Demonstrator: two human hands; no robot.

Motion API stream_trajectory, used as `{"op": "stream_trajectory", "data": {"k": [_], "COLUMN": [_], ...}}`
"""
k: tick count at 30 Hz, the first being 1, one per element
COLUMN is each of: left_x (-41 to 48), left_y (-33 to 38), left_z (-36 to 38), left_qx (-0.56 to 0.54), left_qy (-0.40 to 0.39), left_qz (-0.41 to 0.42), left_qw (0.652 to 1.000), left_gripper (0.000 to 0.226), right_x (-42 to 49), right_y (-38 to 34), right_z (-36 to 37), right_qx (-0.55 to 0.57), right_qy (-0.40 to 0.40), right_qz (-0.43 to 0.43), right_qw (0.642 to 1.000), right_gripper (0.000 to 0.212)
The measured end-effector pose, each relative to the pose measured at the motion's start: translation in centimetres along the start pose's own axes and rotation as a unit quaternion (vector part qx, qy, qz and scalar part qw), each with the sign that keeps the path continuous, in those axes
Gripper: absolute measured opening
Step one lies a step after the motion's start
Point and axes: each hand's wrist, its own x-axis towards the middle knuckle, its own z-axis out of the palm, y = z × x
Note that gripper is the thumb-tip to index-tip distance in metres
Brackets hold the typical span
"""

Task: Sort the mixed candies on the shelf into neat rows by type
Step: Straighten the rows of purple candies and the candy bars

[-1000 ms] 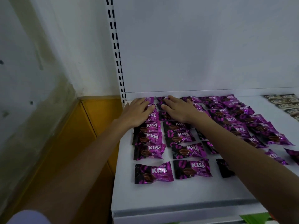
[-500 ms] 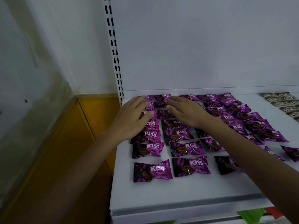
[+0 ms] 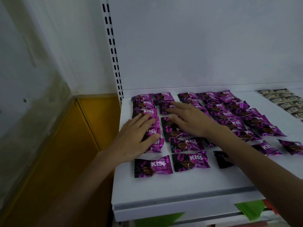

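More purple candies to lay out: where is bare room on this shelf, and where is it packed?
Widest free patch: the bare shelf strip between the front candies and the front lip. A narrower lane runs between the purple pile and the pale candies. Crowded: that overlapping pile, and the two left columns under the left hand and right hand.

- "CHOCO KISS" reads clearly on the front purple wrapper (image 3: 153,166), six o'clock on the shelf (image 3: 164,187).
- Same "CHOCO KISS" on the neighbour wrapper (image 3: 191,161).
- Beige wrappers (image 3: 283,100), two o'clock: print unreadable.
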Motion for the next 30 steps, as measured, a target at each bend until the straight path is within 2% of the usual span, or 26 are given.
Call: {"op": "stream_trajectory", "data": {"k": [3, 7, 11, 18, 20, 23, 25, 30], "left_x": [-0.4, -0.1, 0.1, 0.1, 0.0, -0.6, -1.1, -2.2], "left_y": [0.2, 0.5, 0.7, 0.5, 0.5, 0.3, 0.1, 0.7], "left_z": [0.0, 0.6, 0.7, 0.5, 0.5, 0.2, -0.1, 0.0], "left_qx": [-0.004, 0.013, 0.024, 0.03, 0.032, 0.011, -0.013, -0.042], "left_qy": [0.004, -0.017, -0.016, -0.024, -0.006, 0.07, 0.103, 0.122], "left_qz": [0.012, 0.009, 0.012, -0.004, 0.003, 0.032, 0.041, 0.076], "left_qw": [1.0, 1.0, 1.0, 0.999, 0.999, 0.997, 0.994, 0.989], "left_gripper": [0.073, 0.073, 0.068, 0.081, 0.084, 0.088, 0.083, 0.07], "right_x": [-1.8, -2.6, -2.0, -2.6, -2.9, -4.2, -5.3, -5.8], "right_y": [-0.6, -1.0, -0.6, -0.3, -0.4, -0.9, -1.2, -1.3], "right_z": [-0.7, -0.2, 0.2, 0.2, -0.1, -0.8, -0.8, 0.3], "right_qx": [-0.009, -0.007, 0.005, -0.001, -0.003, 0.003, 0.007, 0.01], "right_qy": [0.015, -0.019, -0.019, -0.006, 0.018, 0.052, 0.054, 0.062], "right_qz": [-0.013, -0.005, 0.01, -0.003, -0.014, -0.023, -0.03, -0.039], "right_qw": [1.0, 1.0, 1.0, 1.0, 1.0, 0.998, 0.998, 0.997], "right_gripper": [0.045, 0.045, 0.047, 0.048, 0.054, 0.062, 0.065, 0.059]}}
